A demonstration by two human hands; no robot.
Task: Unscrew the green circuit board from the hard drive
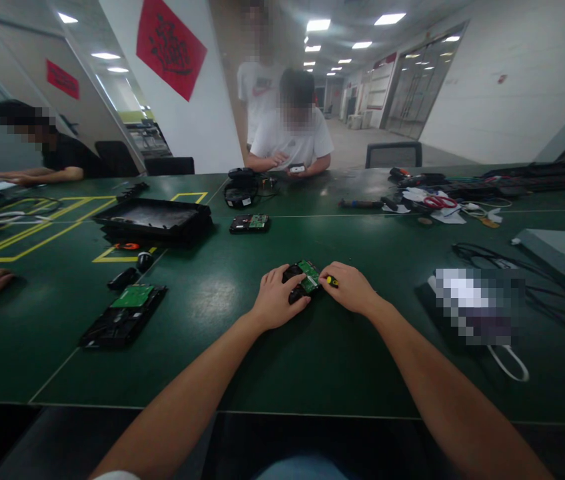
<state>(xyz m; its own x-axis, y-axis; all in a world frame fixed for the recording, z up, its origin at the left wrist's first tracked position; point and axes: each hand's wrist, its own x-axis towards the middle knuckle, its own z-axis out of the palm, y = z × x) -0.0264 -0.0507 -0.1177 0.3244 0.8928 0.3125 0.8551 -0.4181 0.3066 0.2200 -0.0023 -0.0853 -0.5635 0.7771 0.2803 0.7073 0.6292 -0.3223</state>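
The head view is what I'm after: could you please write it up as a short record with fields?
Surface: green table
Left hand: resting on a black device with a green board
Right hand: holding a yellow-and-black tool at the device's right side
Left side: second green-board device, black tray beyond it
Right side: grey box
Opposite: seated person in white

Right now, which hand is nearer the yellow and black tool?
The right hand holds the tool; the left hand is to its left, on a black and green device.
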